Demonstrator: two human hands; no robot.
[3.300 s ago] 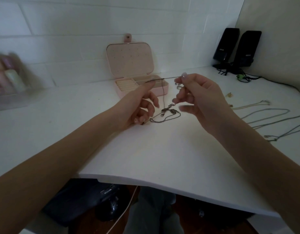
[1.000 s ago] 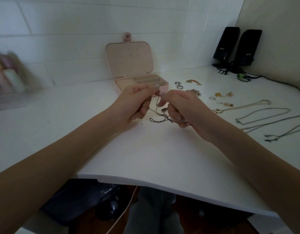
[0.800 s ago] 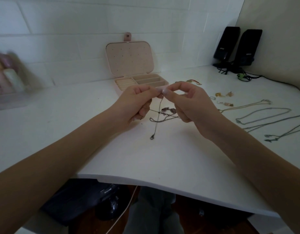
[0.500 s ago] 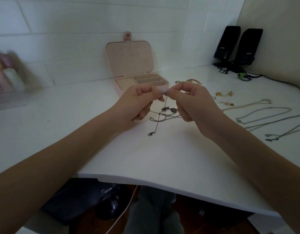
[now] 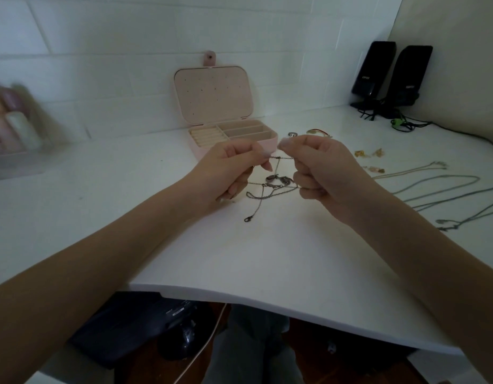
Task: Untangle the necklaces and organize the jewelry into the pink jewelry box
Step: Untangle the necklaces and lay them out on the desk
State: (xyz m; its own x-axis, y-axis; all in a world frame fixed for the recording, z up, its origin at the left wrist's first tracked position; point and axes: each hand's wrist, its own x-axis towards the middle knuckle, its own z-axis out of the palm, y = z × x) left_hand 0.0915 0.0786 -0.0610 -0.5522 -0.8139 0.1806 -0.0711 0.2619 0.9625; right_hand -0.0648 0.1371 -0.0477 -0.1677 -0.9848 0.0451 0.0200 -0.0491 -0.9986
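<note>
Mid-frame, left hand [image 5: 228, 170] and right hand [image 5: 320, 167] each have a pinch grip on a short taut bit of chain [image 5: 281, 158]. The rest dangles onto the tabletop [image 5: 267, 250], clasp [image 5: 248, 218] lowest. Thin, limp, snaggy stuff, I'd pinch right by the knot.

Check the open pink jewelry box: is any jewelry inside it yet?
The pink jewelry box shows a ridged ring-roll section and long divided slots, and the visible parts hold nothing. Its front wall and the left hand hide the slot floors nearest the camera.

Small labels on the speakers [image 5: 392, 76] are too blurred to read.
</note>
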